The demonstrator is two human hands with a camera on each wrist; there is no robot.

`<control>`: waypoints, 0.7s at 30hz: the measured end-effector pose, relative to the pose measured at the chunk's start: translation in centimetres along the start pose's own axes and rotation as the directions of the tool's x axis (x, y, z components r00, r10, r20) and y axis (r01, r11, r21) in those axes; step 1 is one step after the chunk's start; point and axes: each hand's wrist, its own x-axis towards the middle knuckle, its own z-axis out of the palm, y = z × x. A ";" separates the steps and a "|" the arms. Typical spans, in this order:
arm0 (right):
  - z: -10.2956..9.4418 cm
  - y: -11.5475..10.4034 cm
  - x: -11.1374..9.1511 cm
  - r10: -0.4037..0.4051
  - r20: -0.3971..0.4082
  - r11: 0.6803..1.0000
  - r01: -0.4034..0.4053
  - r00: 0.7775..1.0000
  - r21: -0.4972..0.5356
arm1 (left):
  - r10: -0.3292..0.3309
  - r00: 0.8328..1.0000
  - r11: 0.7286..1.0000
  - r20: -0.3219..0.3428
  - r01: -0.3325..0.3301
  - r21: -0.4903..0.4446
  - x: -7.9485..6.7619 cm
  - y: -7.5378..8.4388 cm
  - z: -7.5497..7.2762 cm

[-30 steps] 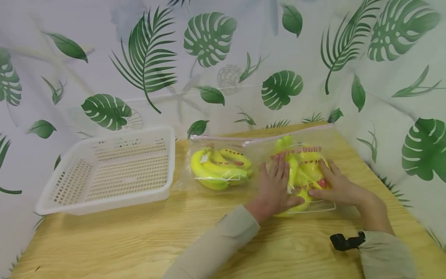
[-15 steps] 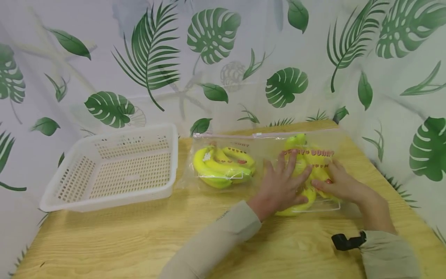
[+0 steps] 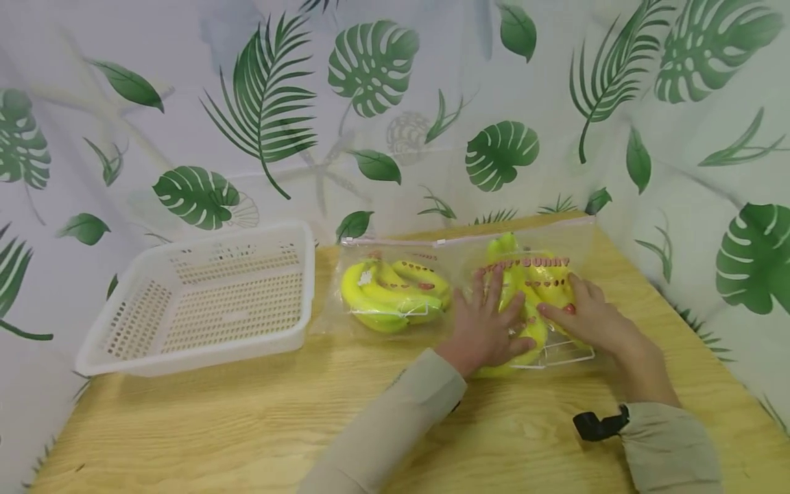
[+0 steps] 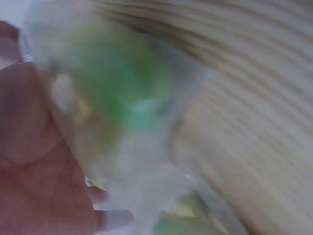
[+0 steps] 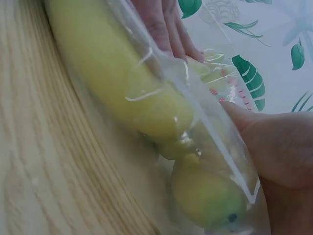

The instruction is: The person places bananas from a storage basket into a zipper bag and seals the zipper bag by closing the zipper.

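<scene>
In the head view a clear zip bag (image 3: pixel 580 240) printed with red lettering lies at the right of the table, with yellow bananas (image 3: pixel 503 255) inside. My left hand (image 3: pixel 484 333) rests on its left part, fingers spread. On the right side of the same bag my right hand (image 3: pixel 595 315) lies with fingers extended over the fruit. Seen from the right wrist, a banana (image 5: pixel 112 73) shows through the plastic beside my right hand (image 5: pixel 288 147). The left wrist view is blurred, with my left palm (image 4: pixel 39 156) beside the plastic.
A second zip bag of bananas (image 3: pixel 382 298) lies just left of the first, close against it. A white perforated basket (image 3: pixel 305 288) stands at the left of the wooden table (image 3: pixel 247 425). Leaf-printed cloth (image 3: pixel 432 68) hangs behind.
The right bag has slid a little left, both hands moving with it. My left hand's fingers, close together a second ago, are spread apart now. The left bag stays almost where it was.
</scene>
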 end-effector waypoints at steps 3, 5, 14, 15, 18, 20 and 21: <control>0.2 0.4 0.0 0.004 0.026 1.000 -0.004 1.000 -0.004 | -0.022 0.999 1.000 0.023 0.021 0.014 0.0 0.1 0.0; 0.3 0.5 0.0 -0.013 0.030 1.000 0.012 0.999 0.017 | -0.041 0.999 0.998 0.031 0.039 0.048 0.0 0.1 -0.2; -0.1 0.3 0.1 -0.031 0.015 0.999 0.031 0.999 0.015 | -0.086 0.996 0.994 0.028 0.084 0.063 0.1 0.5 -0.4; -0.2 0.3 0.1 -0.033 0.013 0.999 0.033 0.999 0.011 | -0.084 0.996 0.993 -0.005 0.084 0.088 -0.1 0.8 -0.2; -0.2 0.5 0.2 -0.053 0.002 0.998 0.053 0.999 0.017 | -0.065 0.994 0.977 -0.091 0.082 0.199 -0.5 1.7 0.2; -0.2 0.4 0.3 -0.063 -0.009 0.998 0.063 0.998 0.026 | -0.028 0.991 0.958 -0.133 0.064 0.281 -0.7 2.1 0.5; -0.1 0.3 0.4 -0.065 -0.014 0.997 0.066 0.998 0.034 | -0.013 0.990 0.950 -0.144 0.057 0.306 -0.7 2.2 0.6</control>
